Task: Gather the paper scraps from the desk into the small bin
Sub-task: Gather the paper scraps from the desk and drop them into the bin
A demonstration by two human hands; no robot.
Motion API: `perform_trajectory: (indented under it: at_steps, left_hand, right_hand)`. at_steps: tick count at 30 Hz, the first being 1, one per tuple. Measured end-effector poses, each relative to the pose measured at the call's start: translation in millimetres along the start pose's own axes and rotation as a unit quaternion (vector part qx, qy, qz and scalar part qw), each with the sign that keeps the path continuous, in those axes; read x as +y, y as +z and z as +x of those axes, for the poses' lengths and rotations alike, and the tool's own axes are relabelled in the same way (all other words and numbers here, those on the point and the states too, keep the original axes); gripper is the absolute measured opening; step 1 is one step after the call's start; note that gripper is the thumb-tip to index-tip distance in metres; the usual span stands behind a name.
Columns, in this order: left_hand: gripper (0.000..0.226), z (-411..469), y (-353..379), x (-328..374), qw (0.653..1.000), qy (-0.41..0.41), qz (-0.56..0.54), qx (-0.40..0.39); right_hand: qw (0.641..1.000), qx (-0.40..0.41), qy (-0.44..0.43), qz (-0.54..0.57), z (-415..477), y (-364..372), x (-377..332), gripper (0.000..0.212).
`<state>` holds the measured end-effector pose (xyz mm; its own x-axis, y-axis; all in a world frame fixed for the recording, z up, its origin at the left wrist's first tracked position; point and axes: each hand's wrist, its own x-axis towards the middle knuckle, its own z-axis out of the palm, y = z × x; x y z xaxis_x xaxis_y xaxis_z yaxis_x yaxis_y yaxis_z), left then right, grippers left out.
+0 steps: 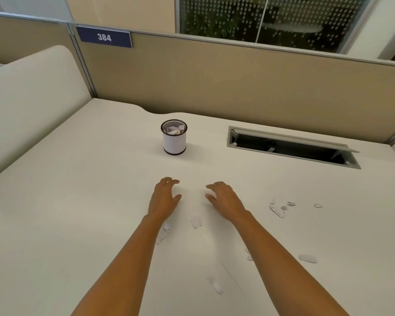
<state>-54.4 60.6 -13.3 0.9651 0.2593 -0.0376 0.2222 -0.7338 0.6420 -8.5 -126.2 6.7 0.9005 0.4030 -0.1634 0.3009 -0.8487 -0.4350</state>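
A small white bin point(174, 138) with a dark mesh rim stands upright on the cream desk point(78, 201), with crumpled paper inside it. My left hand point(165, 197) and my right hand point(224, 197) hover side by side in front of the bin, fingers spread, holding nothing. One white paper scrap point(196, 222) lies between my wrists. Another scrap point(165, 231) sits partly under my left forearm. A cluster of scraps point(279, 208) lies to the right of my right hand. More scraps lie nearer to me, one at the right point(307, 258) and one low in the middle point(216, 287).
An open cable hatch point(292, 147) is cut into the desk at the back right. Tan partition panels point(214, 78) wall the desk at the back, with a sign reading 384. A cream rounded divider point(32, 101) borders the left side.
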Motion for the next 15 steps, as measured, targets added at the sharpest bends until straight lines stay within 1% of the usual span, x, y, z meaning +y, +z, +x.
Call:
perform_trajectory:
  at_steps: [3,6,9,12,15]
  left_hand:
    - [0.040,-29.8,7.0,-2.8,1.000,-0.002,0.025,0.005]
    - [0.039,-56.2,10.4,-4.4,0.998,-0.017,0.064,-0.004]
    - [0.043,-74.0,6.9,-2.7,0.993,-0.041,0.106,-0.041]
    - [0.039,-86.0,4.2,-1.4,0.992,-0.053,0.097,-0.067]
    - [0.027,-94.3,7.0,-1.1,0.997,-0.061,0.042,-0.035]
  right_hand:
    - [0.998,-0.049,-0.018,-0.018,-17.1,16.0,-2.3,0.049]
    - [0.996,-0.067,-0.049,-0.026,-34.2,29.0,-6.7,0.053]
    - [0.991,-0.092,-0.095,-0.038,-54.7,37.3,-9.3,0.048]
    - [0.985,-0.075,-0.149,-0.040,-71.9,42.5,-8.0,0.037]
    - [0.985,-0.042,-0.164,-0.021,-83.8,42.5,-3.1,0.031]
